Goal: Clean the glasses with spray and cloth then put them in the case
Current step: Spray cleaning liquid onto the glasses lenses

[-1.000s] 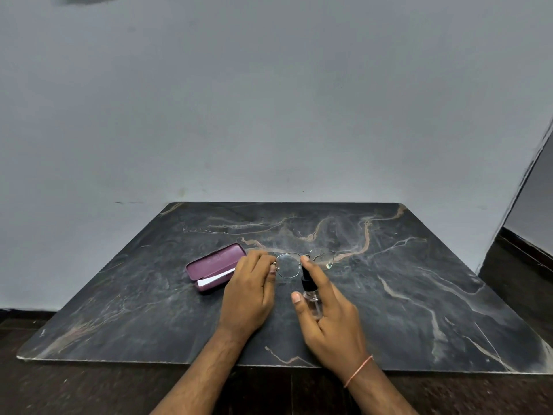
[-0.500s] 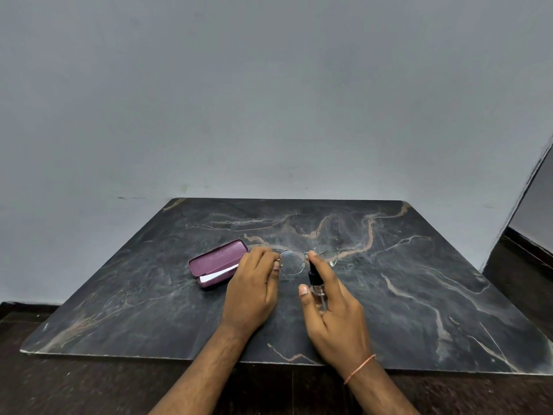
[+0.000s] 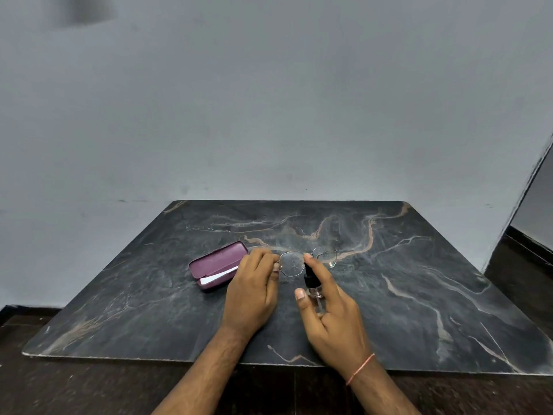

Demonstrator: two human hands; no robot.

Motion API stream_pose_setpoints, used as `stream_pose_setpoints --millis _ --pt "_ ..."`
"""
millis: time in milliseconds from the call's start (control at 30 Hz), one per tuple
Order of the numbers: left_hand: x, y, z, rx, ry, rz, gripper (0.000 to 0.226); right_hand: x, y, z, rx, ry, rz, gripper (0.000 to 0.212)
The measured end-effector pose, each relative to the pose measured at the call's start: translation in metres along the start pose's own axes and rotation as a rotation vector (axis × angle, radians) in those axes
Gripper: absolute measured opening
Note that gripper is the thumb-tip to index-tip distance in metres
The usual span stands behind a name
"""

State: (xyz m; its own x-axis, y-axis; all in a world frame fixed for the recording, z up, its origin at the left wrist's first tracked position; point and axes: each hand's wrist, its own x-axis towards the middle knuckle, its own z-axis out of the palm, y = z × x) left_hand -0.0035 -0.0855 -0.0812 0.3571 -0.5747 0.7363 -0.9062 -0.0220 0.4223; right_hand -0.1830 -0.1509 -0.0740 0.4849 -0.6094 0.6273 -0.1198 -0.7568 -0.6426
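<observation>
Thin wire-framed glasses [image 3: 308, 260] are held up over the dark marble slab [image 3: 419, 295], lenses facing me. My left hand [image 3: 254, 292] pinches their left end. My right hand [image 3: 329, 313] grips a small clear spray bottle with a black top [image 3: 312, 284], its forefinger resting on the nozzle, which points at the lenses from just in front. A purple glasses case [image 3: 218, 260] lies left of my left hand, lid slightly ajar, with a white cloth [image 3: 217, 277] showing in the gap.
The slab lies on a dark floor against a grey wall [image 3: 269, 115]. Its front edge runs just under my wrists. A dark doorway strip [image 3: 535, 211] stands at the far right.
Both hands with the glasses and the bottle have stayed almost in place; the view shifted slightly. My right forefinger sits on the nozzle throughout.
</observation>
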Motion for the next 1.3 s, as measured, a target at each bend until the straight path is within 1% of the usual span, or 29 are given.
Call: stream_pose_setpoints --millis 67,100,200,233,300,367,400,433,467,500,567,667,800,933,1100,1233,1300 --pt "0.000 0.000 0.000 -0.003 0.007 -0.004 0.024 0.000 -0.001 -0.003 0.144 -0.005 0.061 0.060" --pt "0.000 -0.001 0.000 -0.007 0.010 -0.007 0.026 -0.001 -0.003 -0.005 0.277 -0.005 0.141 0.058" --pt "0.001 -0.001 -0.001 -0.020 0.018 -0.014 0.035 -0.009 -0.020 -0.009 0.876 -0.030 0.516 0.056" --pt "0.001 -0.002 0.000 -0.024 0.020 -0.016 0.035 -0.012 -0.026 -0.010 1.023 -0.054 0.628 0.054" --pt "0.001 -0.003 0.000 -0.029 0.021 -0.026 0.029 -0.015 -0.035 -0.014 1.269 -0.166 0.830 0.043" --pt "0.001 -0.004 0.000 -0.040 0.022 -0.038 0.024 -0.014 -0.039 -0.014 1.478 -0.280 1.004 0.040" --pt "0.002 -0.004 0.000 -0.047 0.025 -0.041 0.023 -0.011 -0.041 -0.013 1.538 -0.315 1.058 0.038" --pt "0.002 -0.004 0.000 -0.052 0.029 -0.042 0.023 -0.008 -0.042 -0.011 1.565 -0.344 1.088 0.031" --pt "0.002 -0.004 -0.001 -0.057 0.033 -0.042 0.022 -0.004 -0.044 -0.008 1.575 -0.367 1.105 0.024" --pt "0.003 -0.003 -0.001 -0.064 0.036 -0.041 0.022 0.000 -0.046 -0.004 1.576 -0.387 1.117 0.025" --pt "0.003 -0.002 -0.002 -0.072 0.040 -0.047 0.022 0.008 -0.047 0.003 1.602 -0.396 1.148 0.035" --pt "0.003 -0.001 -0.004 -0.082 0.039 -0.062 0.022 0.015 -0.045 0.011 1.668 -0.392 1.162 0.040" --pt "0.003 -0.001 -0.004 -0.079 0.034 -0.056 0.021 0.014 -0.037 0.021 1.643 -0.414 1.159 0.050" --pt "0.003 -0.002 -0.004 -0.078 0.042 -0.068 0.024 0.008 -0.032 0.027 1.636 -0.405 1.150 0.050" --pt "0.003 -0.001 -0.005 -0.087 0.043 -0.050 0.020 0.005 -0.028 0.029 1.753 -0.344 1.105 0.045" --pt "0.003 0.000 -0.005 -0.096 0.039 -0.047 0.021 0.005 -0.023 0.027 1.878 -0.248 1.124 0.042" --pt "0.003 -0.001 -0.005 -0.093 0.033 -0.054 0.021 0.005 -0.018 0.025 1.928 -0.182 1.119 0.044"
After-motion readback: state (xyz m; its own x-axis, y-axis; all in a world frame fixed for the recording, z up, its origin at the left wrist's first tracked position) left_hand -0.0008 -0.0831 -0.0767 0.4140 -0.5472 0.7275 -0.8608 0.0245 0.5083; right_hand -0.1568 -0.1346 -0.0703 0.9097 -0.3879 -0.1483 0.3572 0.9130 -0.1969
